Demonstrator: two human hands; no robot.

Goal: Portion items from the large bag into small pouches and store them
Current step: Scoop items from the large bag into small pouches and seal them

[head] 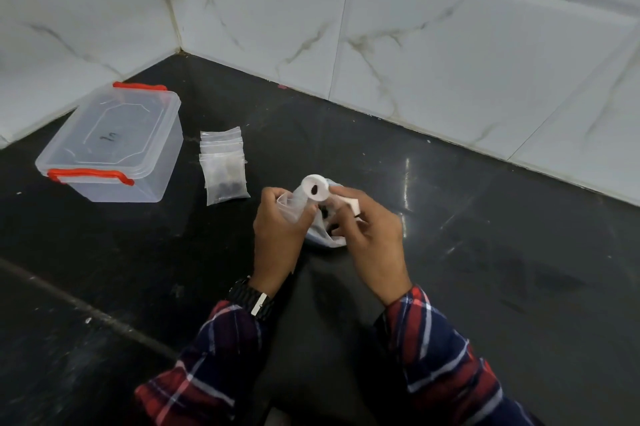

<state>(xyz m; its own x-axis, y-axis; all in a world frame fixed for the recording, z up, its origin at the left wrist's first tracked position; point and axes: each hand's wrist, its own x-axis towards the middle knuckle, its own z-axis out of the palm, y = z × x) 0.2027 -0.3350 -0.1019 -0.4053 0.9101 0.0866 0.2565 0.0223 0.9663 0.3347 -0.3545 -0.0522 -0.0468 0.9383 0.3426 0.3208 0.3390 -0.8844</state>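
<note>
Your left hand pinches a pouch; your right hand grips a white scoop above the bag.

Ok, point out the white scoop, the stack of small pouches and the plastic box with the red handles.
white scoop (314,187): head view, on the rim of its round cup.
stack of small pouches (225,172): head view, on the front pouch's clear face.
plastic box (114,136): head view, on the middle of its clear lid.
</note>
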